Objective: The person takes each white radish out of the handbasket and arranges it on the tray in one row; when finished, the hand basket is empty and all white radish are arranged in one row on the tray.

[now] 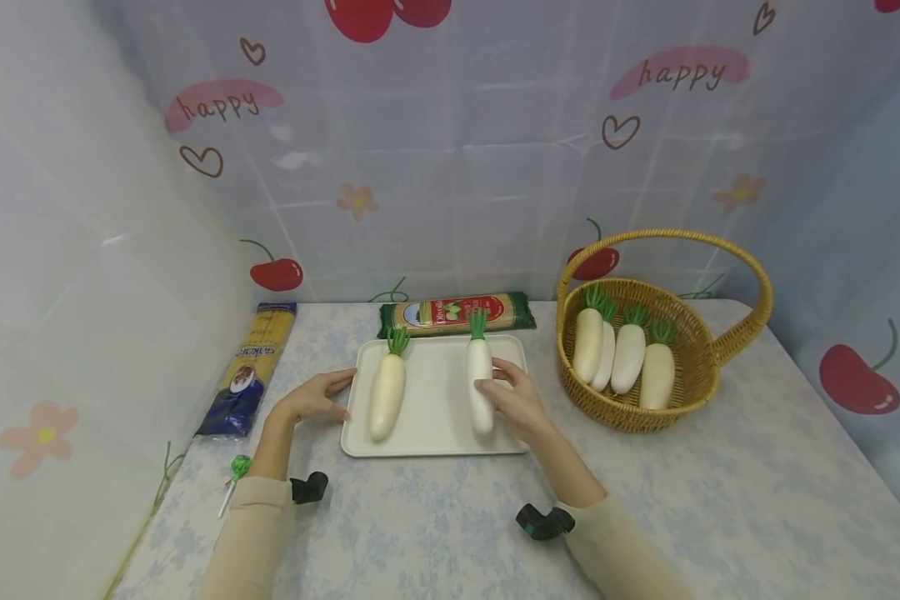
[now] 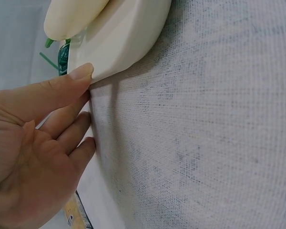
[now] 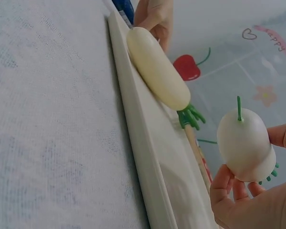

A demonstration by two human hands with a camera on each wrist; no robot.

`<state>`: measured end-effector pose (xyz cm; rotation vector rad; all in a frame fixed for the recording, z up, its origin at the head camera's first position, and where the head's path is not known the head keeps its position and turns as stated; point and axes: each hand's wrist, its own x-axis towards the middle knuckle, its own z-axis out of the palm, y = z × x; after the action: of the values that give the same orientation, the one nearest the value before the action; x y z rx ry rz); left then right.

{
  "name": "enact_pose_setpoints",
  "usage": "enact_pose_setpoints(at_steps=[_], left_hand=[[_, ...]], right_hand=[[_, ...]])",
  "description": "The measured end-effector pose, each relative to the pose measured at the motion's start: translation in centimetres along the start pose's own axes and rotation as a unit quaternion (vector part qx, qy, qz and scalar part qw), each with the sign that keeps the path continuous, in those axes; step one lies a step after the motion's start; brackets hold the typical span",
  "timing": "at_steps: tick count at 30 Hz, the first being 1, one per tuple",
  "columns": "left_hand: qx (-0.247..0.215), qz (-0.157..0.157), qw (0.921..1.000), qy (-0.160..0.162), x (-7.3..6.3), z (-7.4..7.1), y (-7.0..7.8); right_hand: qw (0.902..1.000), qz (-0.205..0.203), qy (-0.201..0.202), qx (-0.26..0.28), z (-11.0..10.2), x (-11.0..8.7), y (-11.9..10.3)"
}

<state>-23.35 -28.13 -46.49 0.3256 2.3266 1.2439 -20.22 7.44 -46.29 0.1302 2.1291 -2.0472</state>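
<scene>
A white daikon radish (image 1: 480, 387) with green stalks is held between the thumb and fingers of my right hand (image 1: 519, 404). In the right wrist view this radish (image 3: 245, 143) appears end-on, raised over the right part of the white tray (image 1: 435, 417). A second, creamier daikon radish (image 1: 387, 398) lies on the tray's left side, its stalks pointing away. My left hand (image 1: 317, 398) touches the tray's left edge, thumb and fingers set apart along it. Seen from the left wrist, the thumb (image 2: 62, 93) meets the rim and the other fingers are loosely bent.
To the right stands a wicker basket (image 1: 622, 421) with several radishes inside and a tall handle. A pasta packet (image 1: 457, 313) lies behind the tray. Another blue-and-yellow pasta packet (image 1: 249, 367) and a green lollipop (image 1: 238, 468) lie on the left.
</scene>
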Motion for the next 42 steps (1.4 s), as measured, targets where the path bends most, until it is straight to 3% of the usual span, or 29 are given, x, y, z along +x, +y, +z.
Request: enact_pose_setpoints(at_steps=[11, 21, 28, 42], left_hand=[[-0.003, 0.002, 1.0, -0.001, -0.1, 0.0, 0.0], [-0.001, 0.002, 1.0, -0.001, -0.1, 0.0, 0.0], [-0.001, 0.004, 1.0, -0.001, -0.2, 0.0, 0.2], [-0.004, 0.003, 1.0, 0.0, 0.0, 0.0, -0.1]], right_hand=[[0.9995, -0.009, 0.023, -0.019, 3.4, 1.4, 0.3], [0.9956, -0.036, 0.02, -0.084, 5.4, 2.2, 0.7], [0.9926, -0.025, 0.014, -0.118, 6.8, 2.9, 1.1], [0.9805, -0.02, 0.047, -0.19, 8.6, 3.2, 0.8]])
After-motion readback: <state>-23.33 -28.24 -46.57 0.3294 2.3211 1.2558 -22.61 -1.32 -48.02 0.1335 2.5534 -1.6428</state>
